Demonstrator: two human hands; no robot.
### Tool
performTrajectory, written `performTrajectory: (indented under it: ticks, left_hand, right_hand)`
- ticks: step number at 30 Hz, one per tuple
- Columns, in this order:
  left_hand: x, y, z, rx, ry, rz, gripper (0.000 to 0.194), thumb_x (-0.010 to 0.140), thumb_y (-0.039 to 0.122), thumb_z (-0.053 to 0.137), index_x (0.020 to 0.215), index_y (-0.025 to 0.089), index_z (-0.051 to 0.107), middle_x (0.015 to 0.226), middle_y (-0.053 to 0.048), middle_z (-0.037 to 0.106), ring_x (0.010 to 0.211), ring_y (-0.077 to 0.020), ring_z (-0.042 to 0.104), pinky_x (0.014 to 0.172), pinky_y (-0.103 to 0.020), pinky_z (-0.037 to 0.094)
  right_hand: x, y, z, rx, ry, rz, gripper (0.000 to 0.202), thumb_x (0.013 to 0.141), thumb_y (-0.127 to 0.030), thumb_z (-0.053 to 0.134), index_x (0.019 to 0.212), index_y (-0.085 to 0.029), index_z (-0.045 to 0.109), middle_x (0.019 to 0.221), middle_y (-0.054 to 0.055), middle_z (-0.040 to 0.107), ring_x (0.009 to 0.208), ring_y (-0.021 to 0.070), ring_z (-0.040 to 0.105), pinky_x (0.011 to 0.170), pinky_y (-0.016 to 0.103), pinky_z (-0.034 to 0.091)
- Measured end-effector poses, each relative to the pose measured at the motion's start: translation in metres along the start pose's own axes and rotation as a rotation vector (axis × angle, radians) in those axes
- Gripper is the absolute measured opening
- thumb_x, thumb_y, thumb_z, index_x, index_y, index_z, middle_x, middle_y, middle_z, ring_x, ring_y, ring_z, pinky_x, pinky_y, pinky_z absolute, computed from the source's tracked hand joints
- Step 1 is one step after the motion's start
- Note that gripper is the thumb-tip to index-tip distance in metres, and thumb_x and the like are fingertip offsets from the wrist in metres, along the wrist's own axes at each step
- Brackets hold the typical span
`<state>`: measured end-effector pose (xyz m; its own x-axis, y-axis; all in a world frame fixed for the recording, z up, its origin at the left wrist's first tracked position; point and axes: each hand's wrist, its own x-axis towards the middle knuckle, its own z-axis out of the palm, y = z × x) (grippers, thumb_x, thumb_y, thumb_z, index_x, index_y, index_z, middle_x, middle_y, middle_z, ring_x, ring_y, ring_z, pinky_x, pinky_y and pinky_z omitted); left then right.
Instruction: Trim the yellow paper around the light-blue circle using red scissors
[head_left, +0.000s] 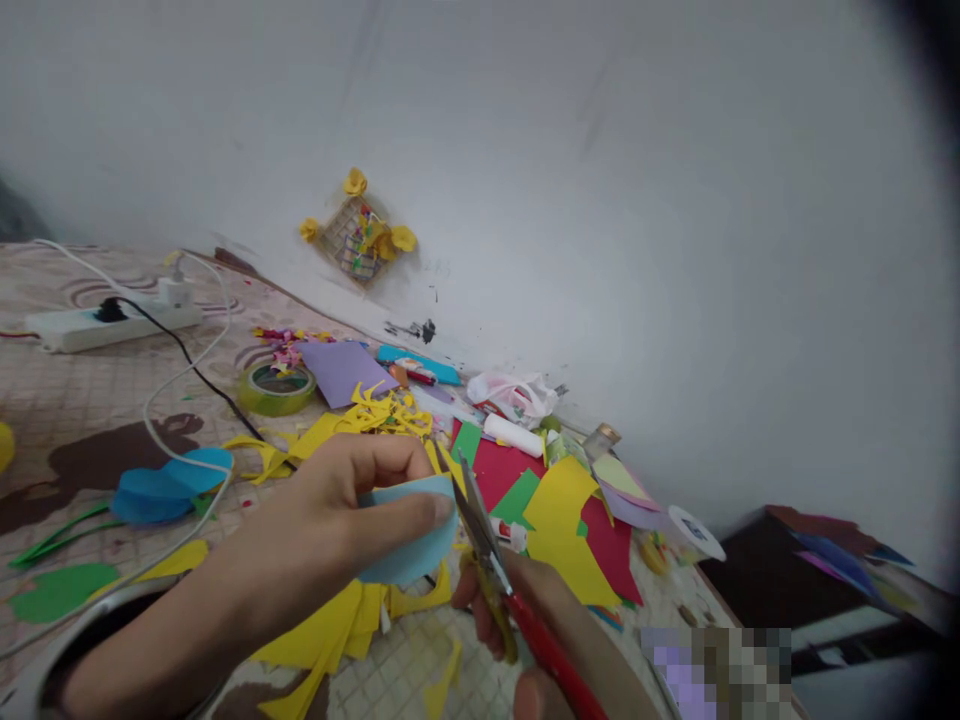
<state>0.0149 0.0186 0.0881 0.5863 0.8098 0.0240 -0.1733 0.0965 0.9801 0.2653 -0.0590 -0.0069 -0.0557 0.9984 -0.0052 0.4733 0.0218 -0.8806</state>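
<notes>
My left hand [375, 500] pinches a piece of light blue paper [412, 550] between thumb and fingers, with a thin yellow edge showing along its top. In my right hand [525, 620] is a pair of scissors [491, 560] with one red and one yellowish handle. Their blades point up and away, parted a little, close beside the right edge of the blue paper. Whether they touch the paper I cannot tell. Below the hands lie yellow paper strips [322, 640].
Yellow scraps [390, 410], a tape roll [276, 387], purple paper [346, 374], red paper [491, 465] and a glue stick [510, 535] crowd the table. At left are blue paper petals [169, 487], a power strip [120, 325] and a white cable [154, 430]. The wall [600, 200] stands behind.
</notes>
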Motion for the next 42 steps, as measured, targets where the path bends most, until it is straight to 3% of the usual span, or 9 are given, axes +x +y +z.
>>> performTrajectory:
  ticks: [3, 7, 8, 11, 19, 26, 30, 35, 42]
  left_hand:
    - [0.002, -0.003, 0.002, 0.055, -0.013, -0.076, 0.026, 0.068, 0.043, 0.076, 0.063, 0.021, 0.063, 0.059, 0.003, 0.061, 0.054, -0.0118, 0.051, 0.051, -0.020, 0.039]
    - [0.003, -0.007, 0.005, 0.055, -0.054, -0.142, 0.028, 0.063, 0.044, 0.079, 0.063, 0.021, 0.064, 0.059, 0.004, 0.057, 0.054, -0.0120, 0.051, 0.047, -0.018, 0.037]
    - [0.003, -0.008, 0.005, 0.052, -0.058, -0.149, 0.028, 0.063, 0.045, 0.079, 0.063, 0.021, 0.064, 0.058, 0.004, 0.056, 0.054, -0.0124, 0.051, 0.047, -0.018, 0.037]
    - [0.003, -0.009, 0.006, 0.046, -0.061, -0.162, 0.027, 0.062, 0.046, 0.078, 0.064, 0.022, 0.065, 0.058, 0.003, 0.056, 0.053, -0.0125, 0.051, 0.045, -0.018, 0.038]
    - [0.002, -0.008, 0.008, 0.082, -0.053, -0.151, 0.025, 0.062, 0.044, 0.076, 0.065, 0.021, 0.066, 0.061, 0.004, 0.057, 0.056, -0.0118, 0.051, 0.051, -0.020, 0.038]
    - [0.003, -0.008, 0.008, 0.116, -0.064, -0.141, 0.028, 0.064, 0.046, 0.073, 0.061, 0.021, 0.061, 0.058, 0.005, 0.052, 0.055, -0.0109, 0.046, 0.051, -0.020, 0.035]
    - [0.003, -0.010, 0.008, 0.115, -0.065, -0.155, 0.027, 0.064, 0.046, 0.073, 0.062, 0.021, 0.061, 0.057, 0.006, 0.051, 0.053, -0.0104, 0.047, 0.049, -0.019, 0.034]
    - [0.005, -0.009, 0.008, 0.119, -0.081, -0.178, 0.027, 0.064, 0.045, 0.072, 0.061, 0.021, 0.061, 0.057, 0.006, 0.050, 0.052, -0.0095, 0.045, 0.048, -0.018, 0.033]
    - [0.003, -0.008, 0.009, 0.103, -0.055, -0.173, 0.027, 0.062, 0.045, 0.074, 0.058, 0.021, 0.061, 0.056, 0.005, 0.051, 0.052, -0.0098, 0.043, 0.050, -0.020, 0.034]
  right_hand:
    - [-0.013, -0.018, -0.018, -0.014, -0.078, 0.174, 0.066, 0.082, -0.087, 0.063, 0.092, -0.024, 0.083, 0.068, 0.005, 0.064, 0.056, 0.0201, 0.058, 0.049, 0.030, 0.044]
    - [-0.040, -0.054, -0.040, -0.135, -0.054, 0.076, 0.087, 0.068, -0.095, 0.067, 0.123, -0.028, 0.074, 0.089, 0.005, 0.066, 0.075, 0.0239, 0.061, 0.066, 0.034, 0.050]
    - [-0.045, -0.062, -0.043, -0.182, -0.105, 0.120, 0.087, 0.066, -0.098, 0.066, 0.120, -0.030, 0.074, 0.091, 0.005, 0.066, 0.074, 0.0229, 0.060, 0.065, 0.034, 0.050]
    - [-0.053, -0.073, -0.044, -0.224, -0.093, 0.168, 0.089, 0.064, -0.101, 0.061, 0.116, -0.031, 0.074, 0.088, 0.003, 0.062, 0.069, 0.0200, 0.055, 0.062, 0.033, 0.045]
    - [-0.050, -0.085, -0.036, -0.268, 0.032, 0.097, 0.089, 0.060, -0.104, 0.058, 0.098, -0.027, 0.078, 0.075, 0.000, 0.059, 0.059, 0.0166, 0.045, 0.053, 0.030, 0.037]
    - [-0.054, -0.079, -0.053, -0.356, -0.108, 0.115, 0.070, 0.073, -0.084, 0.075, 0.115, -0.028, 0.075, 0.083, 0.004, 0.066, 0.064, 0.0198, 0.054, 0.056, 0.030, 0.046]
    - [-0.057, -0.078, -0.058, -0.419, -0.113, 0.203, 0.066, 0.074, -0.079, 0.075, 0.118, -0.030, 0.072, 0.095, 0.006, 0.068, 0.074, 0.0241, 0.059, 0.067, 0.035, 0.050]
    - [-0.054, -0.083, -0.058, -0.462, -0.131, 0.182, 0.072, 0.073, -0.082, 0.071, 0.120, -0.027, 0.072, 0.087, 0.006, 0.066, 0.069, 0.0228, 0.056, 0.065, 0.035, 0.048]
    - [-0.053, -0.076, -0.062, -0.443, -0.130, 0.159, 0.058, 0.076, -0.062, 0.080, 0.124, -0.030, 0.072, 0.088, 0.005, 0.071, 0.072, 0.0253, 0.064, 0.061, 0.032, 0.051]
